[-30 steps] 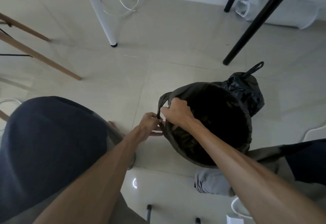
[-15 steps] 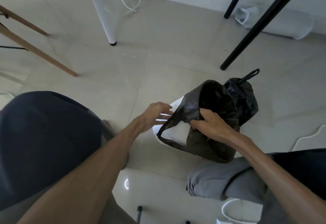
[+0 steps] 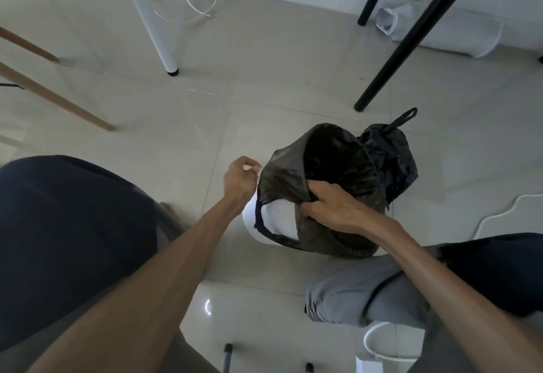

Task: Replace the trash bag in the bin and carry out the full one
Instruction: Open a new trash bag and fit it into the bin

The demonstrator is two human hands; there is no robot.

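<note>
A white bin [image 3: 276,219] stands on the tiled floor between my knees. A dark new trash bag [image 3: 332,166] sits in its mouth, partly bunched, with a handle loop hanging down the bin's near side. My right hand [image 3: 329,208] pinches the bag's near rim at the bin's edge. My left hand [image 3: 241,178] hovers at the bin's left rim, fingers curled, touching the bag's edge; whether it grips is unclear. Behind the bin sits the full black trash bag [image 3: 393,155], tied, its loop sticking up.
A black table leg [image 3: 411,37] slants down just behind the bin. A white leg [image 3: 152,19] and wooden legs [image 3: 55,99] stand to the left. White cables [image 3: 499,211] lie on the floor at right. My knees flank the bin.
The bag's rim has come off the near side of the bin, baring its white wall. My right hand moved to the near rim; my left hand lifted to the left rim.
</note>
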